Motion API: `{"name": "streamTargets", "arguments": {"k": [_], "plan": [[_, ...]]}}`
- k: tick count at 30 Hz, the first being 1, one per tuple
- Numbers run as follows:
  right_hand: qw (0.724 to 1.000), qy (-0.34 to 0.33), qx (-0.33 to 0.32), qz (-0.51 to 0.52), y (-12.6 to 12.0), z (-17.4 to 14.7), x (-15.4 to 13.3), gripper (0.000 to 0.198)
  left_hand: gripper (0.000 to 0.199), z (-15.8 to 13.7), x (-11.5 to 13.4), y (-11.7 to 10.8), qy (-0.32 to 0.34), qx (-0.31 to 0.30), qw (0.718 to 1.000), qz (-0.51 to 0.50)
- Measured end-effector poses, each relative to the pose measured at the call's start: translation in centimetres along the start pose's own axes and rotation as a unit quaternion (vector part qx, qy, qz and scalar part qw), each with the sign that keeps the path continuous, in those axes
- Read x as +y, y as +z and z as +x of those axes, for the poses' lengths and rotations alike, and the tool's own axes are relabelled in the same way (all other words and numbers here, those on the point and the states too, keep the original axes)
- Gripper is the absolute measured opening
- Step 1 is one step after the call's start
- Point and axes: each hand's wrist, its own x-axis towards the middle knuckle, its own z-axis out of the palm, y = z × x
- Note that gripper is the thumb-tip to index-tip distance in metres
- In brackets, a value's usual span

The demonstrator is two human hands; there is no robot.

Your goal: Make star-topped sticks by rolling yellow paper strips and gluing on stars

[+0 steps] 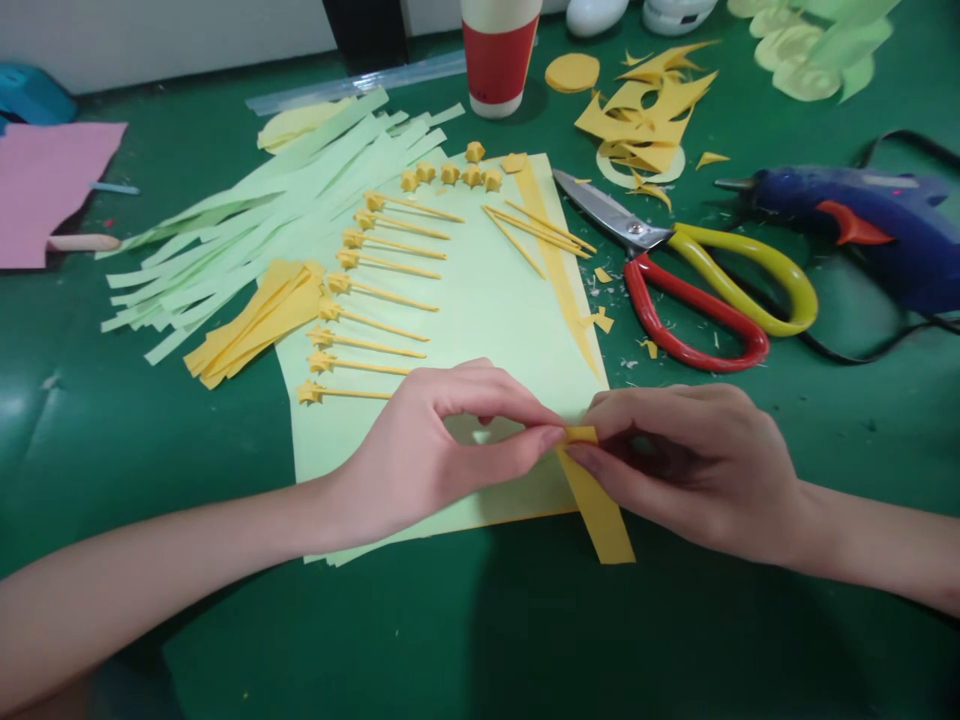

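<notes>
No readable text or numbers.

Green counter [360, 640] with paper-craft materials. Centre: layered pale green sheets [472, 320], laid flat. Left of these: a loose spread of pale green strips [292, 190], a fanned bundle of yellow strips [259, 320] and, at the far left, pink paper [52, 190] near a blue object [34, 92], only partly in view. Rear: a clear plastic strip [360, 85], an upright red-and-white cup [500, 60], yellow discs [572, 72] and, just beside them, cut yellow scraps [611, 120]. Right: open scissors [645, 236], one handle red, one yellow; beyond them, a blue glue gun [907, 240] with black cord [847, 358]. Small offcuts [602, 320] lie near the scissors.
</notes>
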Motion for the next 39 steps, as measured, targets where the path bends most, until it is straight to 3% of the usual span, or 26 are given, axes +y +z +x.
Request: {"name": "streamTargets", "arguments": {"k": [6, 21, 30, 39], "plan": [[1.000, -0.012, 0.004, -0.006, 0.04, -0.06, 0.21, 0.011, 0.007, 0.12, 0.16, -0.16, -0.014, 0.004, 1.000, 0.000], [0.988, -0.144, -0.001, -0.046, 0.56, -0.69, 0.75, 0.006, 0.007, 0.11, 0.44, -0.22, -0.096, -0.043, 0.994, -0.032], [0.994, -0.096, 0.007, -0.049, 0.26, -0.51, 0.81, 0.012, 0.012, -0.07, 0.53, -0.15, -0.051, -0.029, 0.998, 0.010], [0.991, -0.129, -0.008, -0.025, 0.53, -0.48, 0.95, 0.009, 0.005, -0.01, 0.49, -0.12, -0.066, -0.029, 0.997, -0.007]]}}
